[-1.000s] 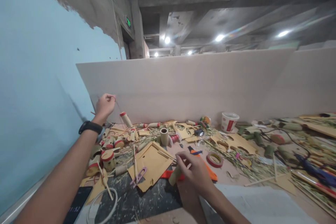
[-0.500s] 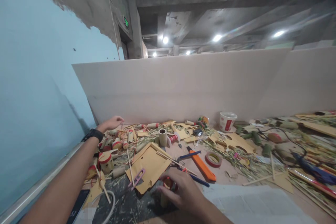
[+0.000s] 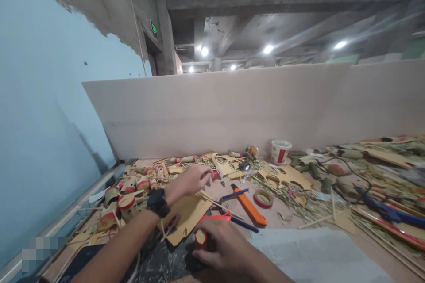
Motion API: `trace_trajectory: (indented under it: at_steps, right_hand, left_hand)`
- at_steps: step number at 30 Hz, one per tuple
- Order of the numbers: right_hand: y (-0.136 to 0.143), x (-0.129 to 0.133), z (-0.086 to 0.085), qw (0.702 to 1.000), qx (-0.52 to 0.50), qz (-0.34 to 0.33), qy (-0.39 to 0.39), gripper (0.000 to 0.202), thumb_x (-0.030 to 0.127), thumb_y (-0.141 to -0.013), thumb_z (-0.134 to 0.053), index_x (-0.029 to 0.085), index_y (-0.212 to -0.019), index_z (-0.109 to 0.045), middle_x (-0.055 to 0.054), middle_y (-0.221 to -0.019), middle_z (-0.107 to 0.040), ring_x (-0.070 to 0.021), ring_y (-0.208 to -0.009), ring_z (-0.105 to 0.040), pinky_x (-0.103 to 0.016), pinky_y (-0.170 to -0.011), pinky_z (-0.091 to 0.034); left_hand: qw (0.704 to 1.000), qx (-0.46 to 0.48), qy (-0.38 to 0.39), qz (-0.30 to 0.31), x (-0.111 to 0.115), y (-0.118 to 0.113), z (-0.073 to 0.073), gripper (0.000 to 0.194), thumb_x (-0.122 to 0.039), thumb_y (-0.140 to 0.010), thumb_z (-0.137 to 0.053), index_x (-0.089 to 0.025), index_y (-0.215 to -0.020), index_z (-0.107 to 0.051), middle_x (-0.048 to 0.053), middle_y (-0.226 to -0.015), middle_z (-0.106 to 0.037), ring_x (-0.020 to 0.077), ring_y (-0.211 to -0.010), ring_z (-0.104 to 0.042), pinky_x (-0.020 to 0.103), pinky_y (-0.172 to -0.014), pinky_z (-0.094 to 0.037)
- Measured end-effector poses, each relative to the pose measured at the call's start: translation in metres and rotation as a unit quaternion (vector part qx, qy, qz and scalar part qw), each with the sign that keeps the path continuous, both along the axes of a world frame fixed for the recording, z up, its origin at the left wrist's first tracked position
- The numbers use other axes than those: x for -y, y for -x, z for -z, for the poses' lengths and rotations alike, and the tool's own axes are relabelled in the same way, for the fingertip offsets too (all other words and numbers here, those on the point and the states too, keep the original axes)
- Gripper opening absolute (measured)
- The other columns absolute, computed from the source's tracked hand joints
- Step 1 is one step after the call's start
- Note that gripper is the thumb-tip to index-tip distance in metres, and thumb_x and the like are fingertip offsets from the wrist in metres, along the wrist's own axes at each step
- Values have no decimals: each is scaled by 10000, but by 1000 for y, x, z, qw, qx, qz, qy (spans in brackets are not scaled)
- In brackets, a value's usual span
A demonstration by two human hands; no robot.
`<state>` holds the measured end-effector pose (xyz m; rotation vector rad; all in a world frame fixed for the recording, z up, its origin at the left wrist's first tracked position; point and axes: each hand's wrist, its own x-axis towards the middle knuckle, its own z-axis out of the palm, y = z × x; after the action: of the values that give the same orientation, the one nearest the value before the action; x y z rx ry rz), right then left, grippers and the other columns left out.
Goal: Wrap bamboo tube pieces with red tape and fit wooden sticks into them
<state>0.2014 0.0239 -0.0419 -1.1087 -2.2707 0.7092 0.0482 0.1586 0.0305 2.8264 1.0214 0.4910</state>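
My right hand (image 3: 227, 243) is closed around a short bamboo piece with a red band (image 3: 200, 239), held upright above a dark mat (image 3: 159, 263). A red strip (image 3: 215, 218) runs beside its fingers. My left hand (image 3: 191, 181), with a black watch on the wrist, has its fingers curled together by a red thread spool (image 3: 216, 174); what they pinch is hidden. Under that forearm lie a yellow board (image 3: 191, 212) and a purple clip-like tool (image 3: 171, 226). Right of the board are blue-handled pliers (image 3: 244, 223) and an orange utility knife (image 3: 250, 208).
A roll of tape (image 3: 263, 198) lies beyond the knife. Red-banded bamboo pieces (image 3: 128, 205) crowd the left side. A paper cup (image 3: 280, 152) stands against the white partition (image 3: 226, 115). Straw, sticks and bamboo offcuts (image 3: 327, 185) cover the right; a white sheet (image 3: 308, 252) lies in front.
My left hand has moved right, from the pile at the far left to beside the thread spool. My right hand still holds the bamboo piece. More of the red strip shows, and the view has shifted slightly.
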Motion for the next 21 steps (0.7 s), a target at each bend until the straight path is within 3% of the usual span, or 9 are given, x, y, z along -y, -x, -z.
trace_trajectory:
  at_steps: [2,5,8,11,15,18,21]
  right_hand:
    - [-2,1,-3,1000,10,1,-16,279,278,-767,-738,242,-1034,-666,5,-993,-727,-168,-874,-644,-209,-725,-397]
    - [-3,1,-6,999,21,-8,-40,294,299,-758,-745,240,-1033,-658,7,-1007,-725,-164,-856,-639,-209,-712,-387]
    - [-5,-1,-3,997,52,-14,-47,281,387,-773,-735,225,-991,-663,0,-966,-723,-158,-808,-625,-215,-662,-367]
    - [-8,-5,3,995,94,-8,-46,314,493,-787,-712,210,-916,-668,-4,-895,-718,-146,-735,-592,-230,-601,-325]
    - [-11,-8,7,993,105,-14,-49,335,524,-792,-705,212,-911,-673,3,-883,-713,-134,-723,-573,-230,-588,-304]
    - [-11,-8,5,993,102,-13,-52,363,554,-776,-711,211,-892,-682,5,-843,-708,-133,-694,-561,-232,-577,-292]
    - [-11,-4,0,995,90,-11,-41,386,557,-711,-758,213,-872,-696,15,-790,-697,-127,-639,-535,-233,-543,-276]
  left_hand:
    - [992,-67,-97,53,4,-27,14,236,-139,-935,-445,-175,-1017,-663,92,-997,-708,208,-923,-631,297,-818,-449]
    - [962,-154,-224,0,-4,-58,43,251,-82,-905,-473,-94,-1083,-649,174,-1040,-701,292,-1031,-612,456,-954,-423]
    - [950,-178,-248,-66,-19,-78,70,315,-51,-896,-440,-52,-1117,-664,197,-1032,-716,311,-1092,-607,523,-1068,-330]
    - [955,-163,-229,-97,-32,-84,85,374,-2,-850,-434,-19,-1149,-658,217,-1053,-717,308,-1093,-616,532,-1110,-278]
    - [969,-127,-193,-88,-41,-79,81,309,7,-812,-475,-56,-1029,-685,187,-934,-734,293,-1032,-628,532,-1120,-255]
    - [980,-82,-166,-68,-38,-74,66,178,-84,-855,-526,-101,-959,-670,160,-922,-726,283,-1014,-626,499,-1111,-280]
    - [987,-25,-141,-67,-26,-68,44,198,-242,-934,-505,-134,-1032,-638,133,-987,-712,253,-964,-639,422,-1002,-406]
